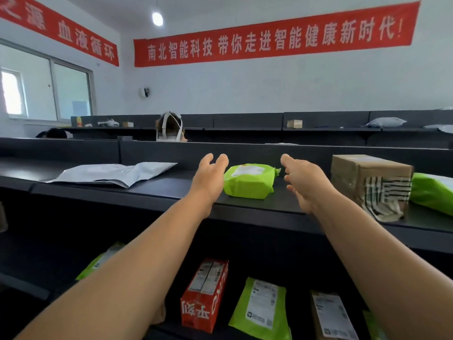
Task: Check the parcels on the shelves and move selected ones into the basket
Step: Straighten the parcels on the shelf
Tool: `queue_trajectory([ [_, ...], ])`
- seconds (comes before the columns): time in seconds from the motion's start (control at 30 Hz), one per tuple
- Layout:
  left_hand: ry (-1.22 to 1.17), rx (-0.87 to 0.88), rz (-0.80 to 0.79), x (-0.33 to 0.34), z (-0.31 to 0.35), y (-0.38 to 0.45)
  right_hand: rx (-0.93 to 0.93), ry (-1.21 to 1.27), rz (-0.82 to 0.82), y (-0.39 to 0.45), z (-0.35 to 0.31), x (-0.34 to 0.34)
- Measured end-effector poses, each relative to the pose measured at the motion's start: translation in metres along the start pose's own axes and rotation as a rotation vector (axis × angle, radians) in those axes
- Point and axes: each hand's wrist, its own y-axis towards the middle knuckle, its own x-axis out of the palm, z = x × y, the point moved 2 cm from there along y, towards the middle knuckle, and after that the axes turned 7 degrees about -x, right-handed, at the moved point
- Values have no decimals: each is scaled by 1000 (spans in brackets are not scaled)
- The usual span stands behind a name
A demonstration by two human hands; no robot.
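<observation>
A small lime-green parcel (pixel 248 181) with a white label lies on the dark top shelf (pixel 152 190). My left hand (pixel 209 177) is stretched out just to its left, fingers straight, close to its edge. My right hand (pixel 302 181) reaches out on its right, fingers relaxed, a small gap from the parcel. Neither hand holds anything. No basket is in view.
The top shelf also carries a flat grey mailer (pixel 112 174), a taped brown box (pixel 370 182) and another green bag (pixel 432 192). Below lie a red box (pixel 204 294), a green labelled bag (pixel 261 310), a brown labelled parcel (pixel 331 317). A person's head (pixel 170 127) shows behind the shelf.
</observation>
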Motion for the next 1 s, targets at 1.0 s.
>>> queue_trajectory([
  [1.0,-302,51,-268,21,-39,87,-136,-107,50,53,46,39],
])
